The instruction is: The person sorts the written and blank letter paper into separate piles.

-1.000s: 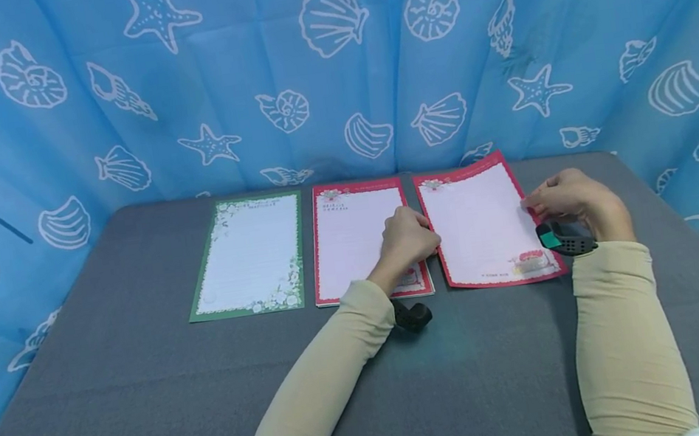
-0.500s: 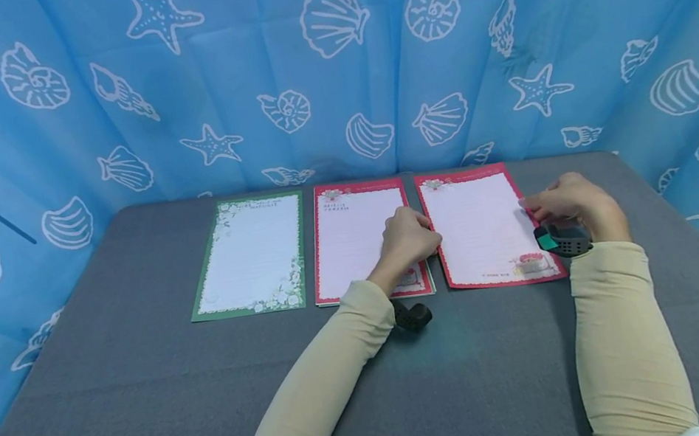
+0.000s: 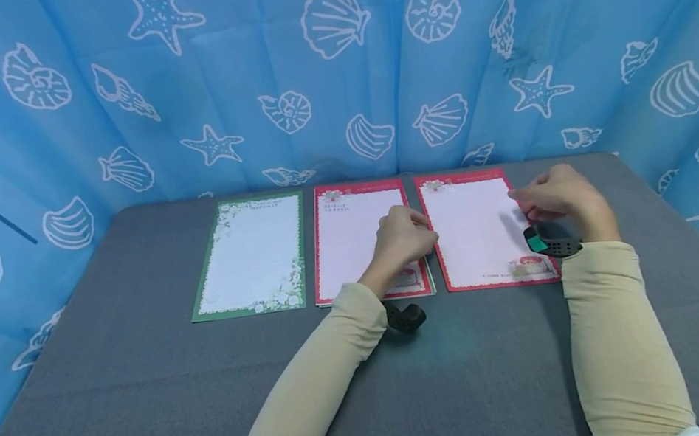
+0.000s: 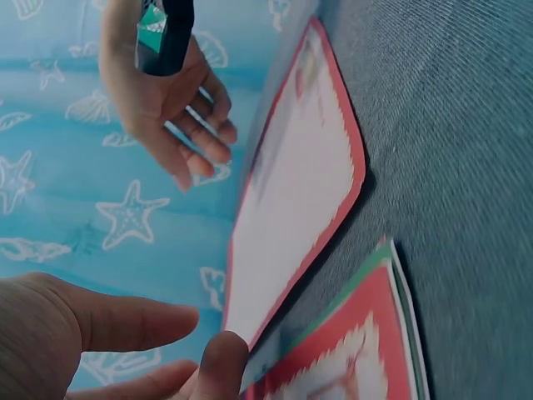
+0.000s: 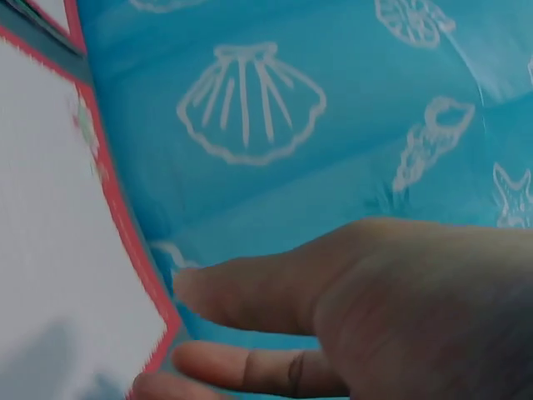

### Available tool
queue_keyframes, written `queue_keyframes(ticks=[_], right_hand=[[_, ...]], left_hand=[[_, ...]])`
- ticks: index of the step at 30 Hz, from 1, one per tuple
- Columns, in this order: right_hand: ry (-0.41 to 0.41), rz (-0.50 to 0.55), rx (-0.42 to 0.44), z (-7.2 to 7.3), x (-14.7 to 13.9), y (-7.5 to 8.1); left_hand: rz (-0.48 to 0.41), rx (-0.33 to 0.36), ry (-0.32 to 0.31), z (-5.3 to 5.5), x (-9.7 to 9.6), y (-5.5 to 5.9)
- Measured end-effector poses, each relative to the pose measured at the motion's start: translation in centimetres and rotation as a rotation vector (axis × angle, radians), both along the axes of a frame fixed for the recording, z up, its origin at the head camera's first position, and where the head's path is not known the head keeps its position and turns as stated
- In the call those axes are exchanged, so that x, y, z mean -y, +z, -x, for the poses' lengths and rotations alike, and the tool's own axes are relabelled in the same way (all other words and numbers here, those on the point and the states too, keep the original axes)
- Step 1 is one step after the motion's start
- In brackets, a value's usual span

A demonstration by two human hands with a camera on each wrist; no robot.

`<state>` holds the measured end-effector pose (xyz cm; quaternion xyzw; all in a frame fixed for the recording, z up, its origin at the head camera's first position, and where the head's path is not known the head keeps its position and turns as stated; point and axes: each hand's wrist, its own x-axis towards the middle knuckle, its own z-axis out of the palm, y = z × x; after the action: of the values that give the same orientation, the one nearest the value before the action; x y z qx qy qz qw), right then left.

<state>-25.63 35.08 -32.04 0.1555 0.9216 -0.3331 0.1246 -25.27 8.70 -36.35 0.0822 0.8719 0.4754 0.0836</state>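
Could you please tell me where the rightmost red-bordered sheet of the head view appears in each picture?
Head: the sheet lies right of centre.
Left wrist: the sheet slants from the upper middle down to the lower middle.
Right wrist: the sheet runs along the left side, partly cut off by the frame.
Shared landmark: the blue curtain with white shells, visible in all three views.

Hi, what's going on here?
Someone is handling bordered paper on a grey table. Their right hand, holding nothing, hovers by the right edge of the red sheet. Their left hand is over the red stack, near that sheet's left edge; whether it touches is unclear. The green sheet lies untouched on the left.
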Motion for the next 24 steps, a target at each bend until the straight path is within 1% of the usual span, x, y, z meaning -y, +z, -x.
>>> queue_keyframes(ticks=[5, 9, 13, 17, 24], right_hand=[[0.041, 0.002, -0.052, 0.3, 2.1, 0.4], [0.074, 0.015, -0.059, 0.5, 3.5, 0.5], [0.091, 0.051, -0.061, 0.7, 4.9, 0.4], [0.137, 0.081, -0.095, 0.8, 6.3, 0.3], [0.217, 0.113, -0.125, 0.8, 8.4, -0.2]], left_hand=[[0.0, -0.006, 0.006, 0.1, 1.4, 0.2], [0.0, -0.007, 0.012, 0.3, 3.1, 0.5], [-0.009, -0.01, 0.023, 0.6, 4.9, 0.6], [-0.007, -0.024, 0.044, 0.9, 6.7, 0.7], [0.038, -0.061, 0.11, 1.2, 9.7, 1.0]])
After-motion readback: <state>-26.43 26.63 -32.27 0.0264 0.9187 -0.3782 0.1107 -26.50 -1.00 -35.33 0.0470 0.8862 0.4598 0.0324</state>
